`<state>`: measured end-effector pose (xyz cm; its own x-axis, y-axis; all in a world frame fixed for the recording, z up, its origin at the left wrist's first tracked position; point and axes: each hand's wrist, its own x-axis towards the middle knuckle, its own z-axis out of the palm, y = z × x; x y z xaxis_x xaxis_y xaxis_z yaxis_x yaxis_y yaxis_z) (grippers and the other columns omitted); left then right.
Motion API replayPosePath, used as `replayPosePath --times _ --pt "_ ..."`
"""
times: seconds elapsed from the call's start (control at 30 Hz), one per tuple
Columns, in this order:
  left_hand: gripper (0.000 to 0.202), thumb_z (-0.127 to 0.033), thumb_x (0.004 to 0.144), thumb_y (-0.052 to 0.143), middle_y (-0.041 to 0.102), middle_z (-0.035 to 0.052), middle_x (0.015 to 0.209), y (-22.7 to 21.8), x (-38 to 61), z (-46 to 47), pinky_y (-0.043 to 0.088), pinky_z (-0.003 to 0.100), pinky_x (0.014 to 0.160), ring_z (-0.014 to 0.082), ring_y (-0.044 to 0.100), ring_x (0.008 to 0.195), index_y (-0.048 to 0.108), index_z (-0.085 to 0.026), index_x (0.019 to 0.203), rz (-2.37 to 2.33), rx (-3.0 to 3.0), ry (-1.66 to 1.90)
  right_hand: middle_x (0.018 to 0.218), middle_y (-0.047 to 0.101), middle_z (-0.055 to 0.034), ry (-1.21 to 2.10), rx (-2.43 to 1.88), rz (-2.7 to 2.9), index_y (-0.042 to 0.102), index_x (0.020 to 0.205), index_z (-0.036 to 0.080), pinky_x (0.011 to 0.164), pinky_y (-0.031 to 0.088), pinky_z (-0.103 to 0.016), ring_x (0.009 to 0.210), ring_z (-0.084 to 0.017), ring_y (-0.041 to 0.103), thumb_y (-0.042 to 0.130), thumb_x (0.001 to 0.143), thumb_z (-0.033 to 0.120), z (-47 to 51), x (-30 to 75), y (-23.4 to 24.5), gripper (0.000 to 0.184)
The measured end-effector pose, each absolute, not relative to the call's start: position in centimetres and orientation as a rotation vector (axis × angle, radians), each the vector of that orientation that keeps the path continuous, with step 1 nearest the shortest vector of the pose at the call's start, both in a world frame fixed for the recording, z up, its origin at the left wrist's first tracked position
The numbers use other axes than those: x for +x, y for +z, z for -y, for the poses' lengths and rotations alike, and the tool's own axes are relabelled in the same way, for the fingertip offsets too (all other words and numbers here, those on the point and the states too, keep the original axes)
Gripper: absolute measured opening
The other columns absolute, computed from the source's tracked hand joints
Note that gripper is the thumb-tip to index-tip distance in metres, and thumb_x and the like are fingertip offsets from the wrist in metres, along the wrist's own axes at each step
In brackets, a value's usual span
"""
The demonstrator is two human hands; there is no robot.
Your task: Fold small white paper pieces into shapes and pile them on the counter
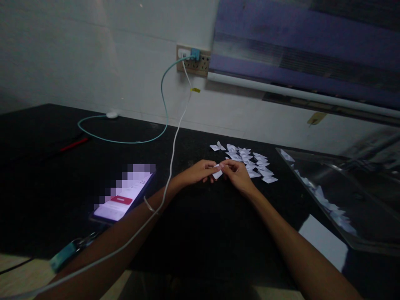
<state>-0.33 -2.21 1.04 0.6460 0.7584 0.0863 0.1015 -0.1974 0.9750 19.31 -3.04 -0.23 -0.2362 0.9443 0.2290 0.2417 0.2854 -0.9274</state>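
White paper piece [217,173], pinched between left hand [200,172] and right hand [238,175], paper pile [251,161] beyond

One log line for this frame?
left hand, right hand: pinch paper piece | paper pile: by right hand | phone: lit, on table

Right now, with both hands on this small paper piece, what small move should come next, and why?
Likely press its fold tight. The left hand and right hand both pinch one small white paper piece just above the dark table, and it has not yet joined the pile of white pieces beyond them.
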Motion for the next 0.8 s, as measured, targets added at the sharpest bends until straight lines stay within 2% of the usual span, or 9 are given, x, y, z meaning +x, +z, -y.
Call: replayPosePath --times 0.2,0.4,0.53,0.63,0.8 --pt "0.028 -0.041 0.099 0.056 0.061 -0.0018 0.065 0.79 -0.03 2.37 0.035 0.02 0.047 0.0072 0.049 0.047 0.058 -0.016 0.086 -0.806 1.7 0.739 0.061 0.054 0.0023 0.918 -1.121 1.728 0.066 0.078 0.019 0.053 0.035 -0.026 0.055 -0.013 0.046 0.062 0.087 0.045 3.34 18.78 -0.19 0.028" --pt "0.028 -0.034 0.102 0.049 0.056 -0.0031 0.064 0.51 0.15 2.54 0.039 0.021 0.055 0.0084 0.055 0.054 0.053 -0.017 0.08 -0.836 1.721 0.877 0.069 0.057 0.0013 0.948 -1.133 1.677 0.066 0.086 0.02 0.053 0.04 -0.026 0.058 -0.013 0.05 0.065 0.086 0.054 3.62 18.49 0.23 0.034" --pt "0.028 -0.039 0.102 0.049 0.053 -0.0054 0.059 0.19 -0.02 2.19 0.035 0.02 0.051 0.0079 0.05 0.049 0.05 -0.019 0.082 -0.844 1.731 0.927 0.065 0.058 0.0014 1.047 -1.128 1.697 0.066 0.081 0.02 0.052 0.04 -0.027 0.054 -0.013 0.051 0.068 0.084 0.06 3.59 18.64 0.28 0.041" --pt "0.033 -0.048 0.099 0.054 0.052 -0.006 0.056 0.23 -0.06 2.12 0.033 0.02 0.049 0.0079 0.047 0.047 0.053 -0.019 0.085 -0.825 1.728 0.865 0.06 0.057 0.002 1.035 -1.115 1.672 0.066 0.077 0.019 0.05 0.038 -0.026 0.051 -0.012 0.049 0.071 0.082 0.063 3.5 18.8 0.18 0.044" --pt "0.048 -0.058 0.095 0.057 0.051 -0.0035 0.057 0.98 -0.05 2.63 0.032 0.021 0.05 0.0079 0.046 0.05 0.057 -0.017 0.072 -0.767 1.756 0.741 0.057 0.056 0.0026 1.037 -1.09 1.574 0.066 0.074 0.019 0.049 0.039 -0.026 0.049 -0.012 0.05 0.074 0.08 0.062 3.31 18.89 -0.14 0.045"
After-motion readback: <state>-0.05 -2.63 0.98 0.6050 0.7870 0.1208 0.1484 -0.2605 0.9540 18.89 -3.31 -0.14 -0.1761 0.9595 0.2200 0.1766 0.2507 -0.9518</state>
